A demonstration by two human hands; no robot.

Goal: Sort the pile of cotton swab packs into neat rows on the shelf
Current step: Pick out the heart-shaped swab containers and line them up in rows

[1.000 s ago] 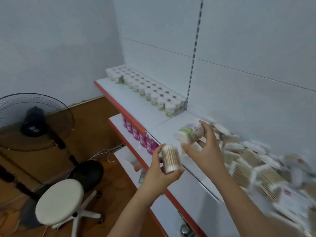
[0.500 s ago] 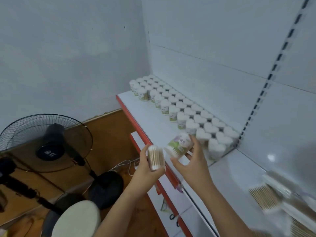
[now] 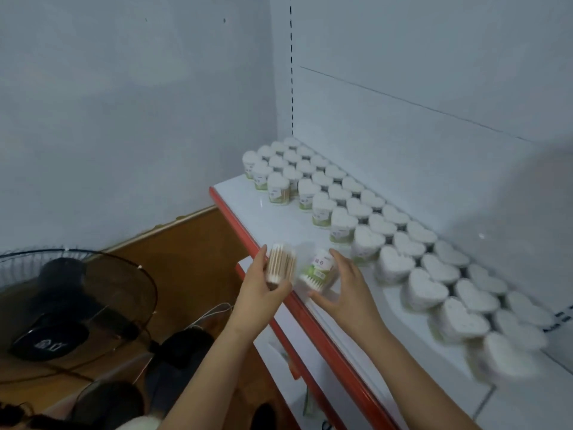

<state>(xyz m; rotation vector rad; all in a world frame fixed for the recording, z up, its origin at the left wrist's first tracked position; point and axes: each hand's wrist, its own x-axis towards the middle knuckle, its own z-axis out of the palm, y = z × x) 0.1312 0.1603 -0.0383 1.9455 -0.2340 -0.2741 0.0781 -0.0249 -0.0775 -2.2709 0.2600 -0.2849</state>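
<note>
My left hand grips a clear pack of wooden cotton swabs just off the shelf's red front edge. My right hand holds a second swab pack with a green and white label, tilted, low over the white shelf near its front edge. Several heart-shaped swab packs stand upright in neat rows along the back wall, running from far left to near right. The loose pile is out of view.
The shelf's red front edge runs diagonally below my hands. A lower shelf sits underneath. On the wooden floor to the left stand a black fan and a stool's white seat at the bottom edge.
My view has swung left from the loose pile to the sorted rows. Both hands moved with their packs toward the front strip of the shelf, the right one lowering its pack.
</note>
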